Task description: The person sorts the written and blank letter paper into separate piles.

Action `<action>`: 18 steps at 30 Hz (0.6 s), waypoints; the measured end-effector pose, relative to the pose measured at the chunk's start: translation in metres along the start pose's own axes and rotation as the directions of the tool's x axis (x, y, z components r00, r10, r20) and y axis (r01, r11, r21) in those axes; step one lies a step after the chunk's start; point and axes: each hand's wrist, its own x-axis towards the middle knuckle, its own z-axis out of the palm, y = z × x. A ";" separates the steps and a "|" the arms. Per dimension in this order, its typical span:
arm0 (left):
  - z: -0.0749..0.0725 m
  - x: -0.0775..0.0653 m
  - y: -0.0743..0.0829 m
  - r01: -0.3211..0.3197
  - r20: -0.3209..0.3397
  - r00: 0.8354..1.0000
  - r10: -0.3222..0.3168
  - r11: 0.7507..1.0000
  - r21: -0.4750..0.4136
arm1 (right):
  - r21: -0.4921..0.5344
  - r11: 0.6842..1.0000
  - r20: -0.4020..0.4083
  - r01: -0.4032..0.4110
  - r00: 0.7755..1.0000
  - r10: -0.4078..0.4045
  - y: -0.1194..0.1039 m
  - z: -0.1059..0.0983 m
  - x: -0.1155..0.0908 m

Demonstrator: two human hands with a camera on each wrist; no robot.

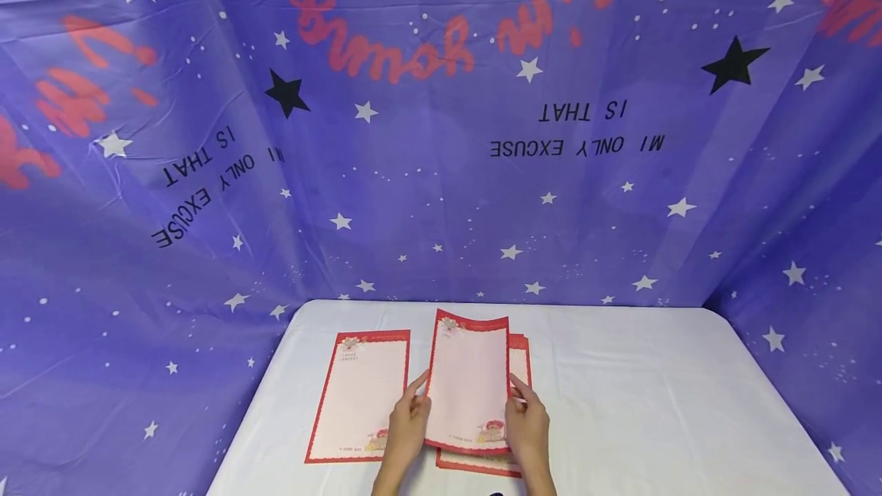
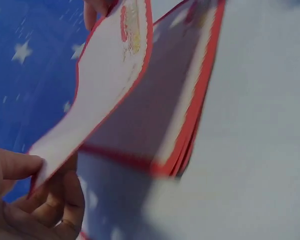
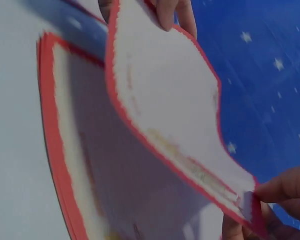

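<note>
Both hands hold up one red-bordered sheet of paper [image 1: 468, 381], which bows along its length and has a small printed picture at its lower right corner. The left hand [image 1: 408, 423] pinches its left edge between thumb and fingers. On the opposite edge, the right hand [image 1: 529, 423] grips the paper the same way. Under the raised sheet lies a stack of matching sheets [image 2: 190, 120], partly hidden by it in the head view. To the left, another matching sheet [image 1: 361, 396] lies flat, its lower right corner close to the left hand.
All the paper is over a table with a white cover [image 1: 654, 404]. A purple curtain [image 1: 427, 174] printed with stars and lettering hangs behind the table and along both sides.
</note>
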 end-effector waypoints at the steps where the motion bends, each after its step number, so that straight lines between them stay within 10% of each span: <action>1: -0.006 0.001 -0.002 0.005 -0.025 1.000 -0.005 1.000 0.000 | 0.014 1.000 0.012 0.006 1.000 -0.006 -0.002 0.005 -0.001; 10: -0.077 0.004 -0.023 0.099 -0.347 0.936 -0.059 0.990 0.098 | 0.173 0.983 0.203 0.070 0.973 -0.105 -0.011 0.072 -0.019; 18: -0.121 -0.002 -0.033 0.145 -0.494 0.869 -0.018 0.965 0.220 | 0.197 0.972 0.390 0.126 0.900 -0.196 -0.014 0.119 -0.029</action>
